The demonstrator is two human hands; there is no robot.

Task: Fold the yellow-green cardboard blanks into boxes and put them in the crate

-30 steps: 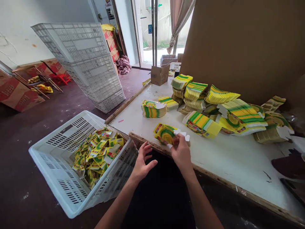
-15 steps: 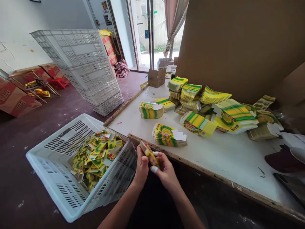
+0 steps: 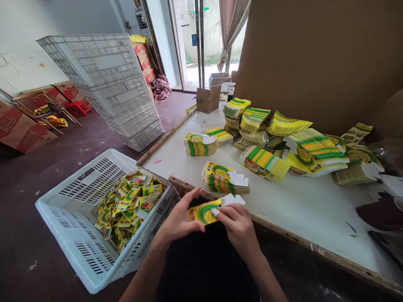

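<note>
A small yellow and green carton (image 3: 201,213) with white end flaps is over the near edge of the table. My right hand (image 3: 236,222) grips it at the flap end, with white coverings on some fingertips. My left hand (image 3: 181,218) is open around its other end, thumb below and fingers above, spread apart. Just beyond, on the table, lies a fanned stack of flat cartons (image 3: 223,178). To the left of my hands stands a white plastic crate (image 3: 75,247) with a heap of folded cartons (image 3: 129,205) inside.
More carton stacks (image 3: 258,119) are piled along the back of the white table (image 3: 302,214). A brown cardboard box (image 3: 208,100) sits at its far end. Tall stacked crates (image 3: 116,92) stand on the floor at left. A dark container (image 3: 378,214) is at the right.
The carton in my hands half a second ago, upright and narrow, is out of them. A flatter carton with its flaps out is now in my right hand, and my left hand has spread.
</note>
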